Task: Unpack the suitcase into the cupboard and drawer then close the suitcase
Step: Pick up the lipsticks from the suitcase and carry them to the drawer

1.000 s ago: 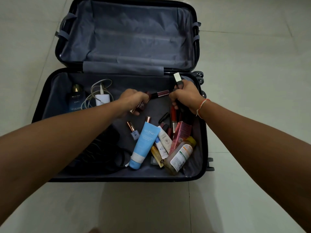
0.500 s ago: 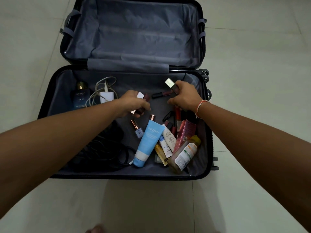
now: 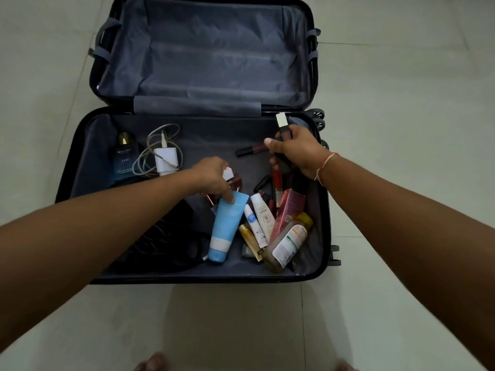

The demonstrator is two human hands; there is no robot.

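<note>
Grey lining: the suitcase [image 3: 88, 145] lies open on the tiled floor [image 3: 401, 129], its far half bare, its near half holding all the loose items.
Step in hand: gathering small cosmetics out of the near half, by my reading (cupboard and drawer are out of view).
Left hand [image 3: 213, 176]: curled round a small white-capped item with a dark red body, one finger touching the top of the blue tube [image 3: 226, 226].
Right hand [image 3: 297, 151]: gripping a slim dark tube with a pale cap [image 3: 281, 121] that sticks up from the fist; whether it holds more I cannot tell.
Still to unpack: perfume bottle [image 3: 123, 159] and white charger [image 3: 166, 158] near the far left corner, a lip gloss [image 3: 251, 150] by the right thumb, tubes and an amber bottle [image 3: 288, 242] toward the near right corner, black cables [image 3: 171, 245] at the near left.
Next move: likely a fuller handful, then a carry; slim round tubes may slip.
</note>
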